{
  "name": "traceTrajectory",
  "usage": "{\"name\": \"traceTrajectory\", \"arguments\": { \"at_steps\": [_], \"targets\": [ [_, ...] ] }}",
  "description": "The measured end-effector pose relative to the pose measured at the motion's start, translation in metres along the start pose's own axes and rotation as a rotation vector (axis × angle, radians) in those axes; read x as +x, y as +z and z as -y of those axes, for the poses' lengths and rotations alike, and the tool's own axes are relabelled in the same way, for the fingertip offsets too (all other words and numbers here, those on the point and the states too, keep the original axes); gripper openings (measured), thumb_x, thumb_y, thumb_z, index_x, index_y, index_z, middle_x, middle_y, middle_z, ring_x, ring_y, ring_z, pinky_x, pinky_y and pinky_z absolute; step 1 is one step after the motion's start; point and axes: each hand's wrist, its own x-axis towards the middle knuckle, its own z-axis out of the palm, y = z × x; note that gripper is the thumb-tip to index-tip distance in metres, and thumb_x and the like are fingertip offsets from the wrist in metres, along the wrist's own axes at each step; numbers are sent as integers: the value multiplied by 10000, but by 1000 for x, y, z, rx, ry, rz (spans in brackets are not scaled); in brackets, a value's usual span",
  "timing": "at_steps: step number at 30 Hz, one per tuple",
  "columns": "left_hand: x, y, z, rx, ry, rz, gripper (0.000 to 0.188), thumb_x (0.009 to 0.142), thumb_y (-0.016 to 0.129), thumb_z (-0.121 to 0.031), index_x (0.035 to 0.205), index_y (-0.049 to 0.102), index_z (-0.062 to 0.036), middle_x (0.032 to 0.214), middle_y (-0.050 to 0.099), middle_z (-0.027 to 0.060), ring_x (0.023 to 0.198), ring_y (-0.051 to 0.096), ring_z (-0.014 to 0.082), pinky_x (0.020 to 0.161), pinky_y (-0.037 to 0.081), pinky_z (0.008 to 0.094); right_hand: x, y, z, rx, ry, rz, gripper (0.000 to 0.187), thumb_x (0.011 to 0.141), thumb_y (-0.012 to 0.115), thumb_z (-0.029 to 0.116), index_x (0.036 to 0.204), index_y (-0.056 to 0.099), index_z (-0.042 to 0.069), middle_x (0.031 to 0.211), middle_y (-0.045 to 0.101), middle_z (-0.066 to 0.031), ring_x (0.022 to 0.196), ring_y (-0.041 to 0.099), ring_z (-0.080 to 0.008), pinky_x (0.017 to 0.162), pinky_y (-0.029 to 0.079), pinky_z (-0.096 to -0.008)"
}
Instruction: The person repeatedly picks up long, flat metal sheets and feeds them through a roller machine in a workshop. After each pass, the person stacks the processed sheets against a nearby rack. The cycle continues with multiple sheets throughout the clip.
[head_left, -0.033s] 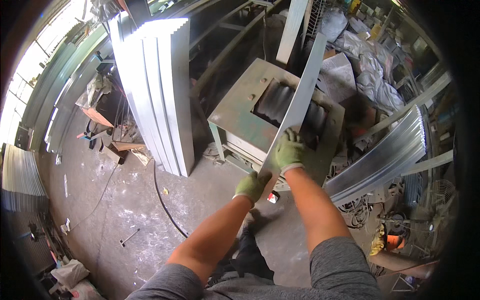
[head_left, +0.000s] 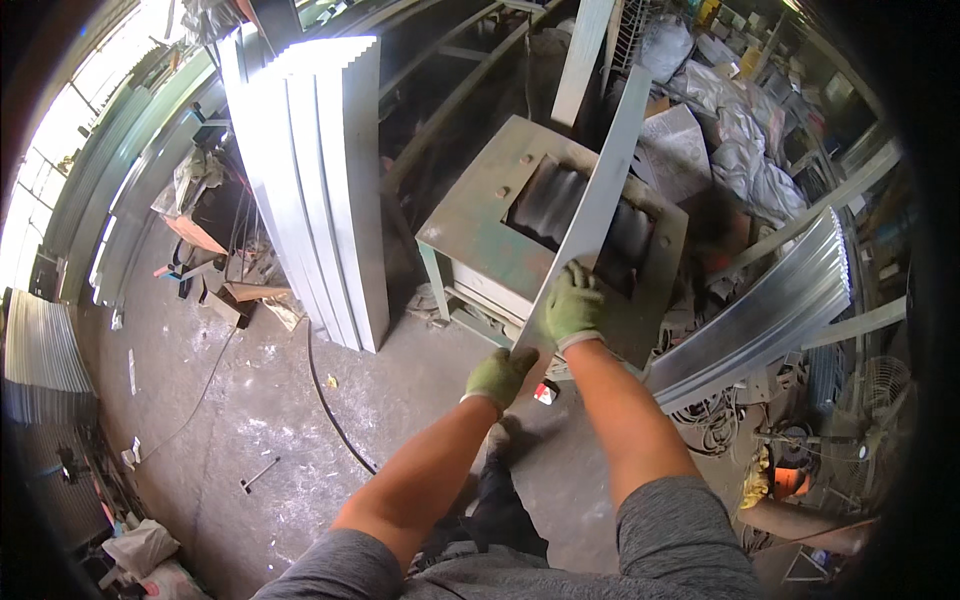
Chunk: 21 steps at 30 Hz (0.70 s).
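Observation:
A long, narrow metal strip stands on edge and slants away from me across a grey-green box-shaped machine. Dark ridged rollers show through the opening in the machine's top, on both sides of the strip. My left hand, in a green work glove, grips the strip's near lower end. Farther up, my right hand, gloved alike, closes on the strip from its right side. The thumb of that hand is hidden.
A tall stack of pale metal strips stands left of the machine. Another stack of shiny strips leans at the right. A black cable and a small metal rod lie on the floor. Several plastic sacks are piled at the back right.
Both hands have shifted very slightly toward me and to the left along with the strip's near end. Otherwise things stand the same.

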Motion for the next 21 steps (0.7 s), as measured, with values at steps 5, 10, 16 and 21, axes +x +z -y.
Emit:
{"name": "traceTrajectory", "arguments": {
  "at_steps": [5, 10, 16, 21],
  "targets": [
    [-69, -3, 60, 82, -65, 12, 789, 977, 592, -767, 1192, 753, -25, 1155, 762, 306, 1156, 705, 504, 971, 549, 553, -82, -6, 46, 82, -20, -9, 433, 914, 666, 222, 1297, 638, 21, 1528, 574, -207, 1351, 564, -444, 1147, 454, -570],
    [-44, -11, 48, 232, 109, 59, 530, 1083, 489, -629, 1317, 696, -202, 1253, 707, 273, 1144, 698, 503, 961, 557, 555, -52, 0, 43, 85, 61, -35, 377, 920, 659, 197, 1258, 666, 29, 1437, 637, -191, 1293, 602, -413, 1134, 461, -538],
    [54, -5, -37, 249, 238, -6, 571, 1094, 491, -622, 1313, 713, -143, 1178, 745, 299, 1114, 716, 499, 926, 568, 560, 68, -7, -17, -62, -2, -2, 298, 944, 655, 223, 1181, 684, 46, 1349, 666, -140, 1240, 621, -374, 1092, 474, -528],
    [84, -10, -63, 542, 503, -12, 384, 1151, 428, -405, 1460, 629, -296, 1212, 725, 255, 1088, 737, 458, 890, 594, 539, 102, -11, -36, -43, 4, -40, 292, 907, 689, 208, 1155, 693, 54, 1268, 691, -126, 1180, 649, -364, 1063, 487, -514]
  ]
}}
